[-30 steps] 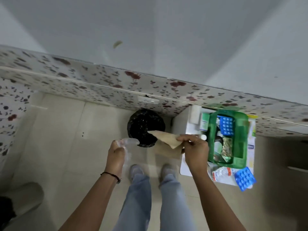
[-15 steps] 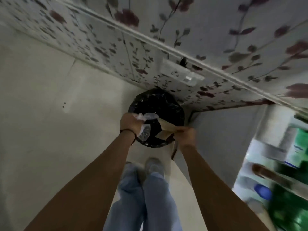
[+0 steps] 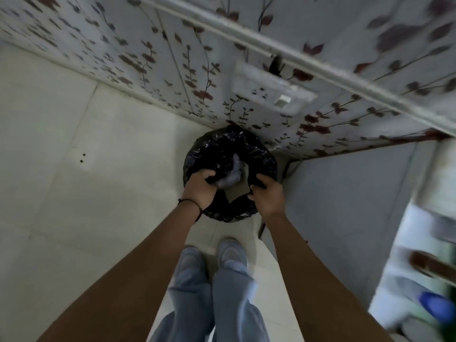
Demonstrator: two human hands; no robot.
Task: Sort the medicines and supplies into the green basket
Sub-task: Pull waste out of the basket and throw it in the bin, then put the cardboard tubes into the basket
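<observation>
A bin lined with a black bin bag (image 3: 222, 146) stands on the floor against the wall. My left hand (image 3: 199, 190) grips the bag's near left rim. On the near right rim my right hand (image 3: 268, 197) is closed on the bag too. Inside the bin lie a crumpled clear plastic wrapper (image 3: 234, 172) and a piece of brown paper (image 3: 238, 191). The green basket is lost in blur at the far right edge; only a blurred blue item (image 3: 435, 308) on the white table top (image 3: 407, 243) shows there.
The white table's side panel (image 3: 345, 206) stands right of the bin. A flowered wall with a white socket plate (image 3: 274, 88) is behind the bin. My feet (image 3: 214, 257) stand just short of it on the pale tiled floor (image 3: 86, 193).
The clear wrapper and brown paper have left my hands and now lie in the bin. Both hands have dropped to the bag's rim and closed on it.
</observation>
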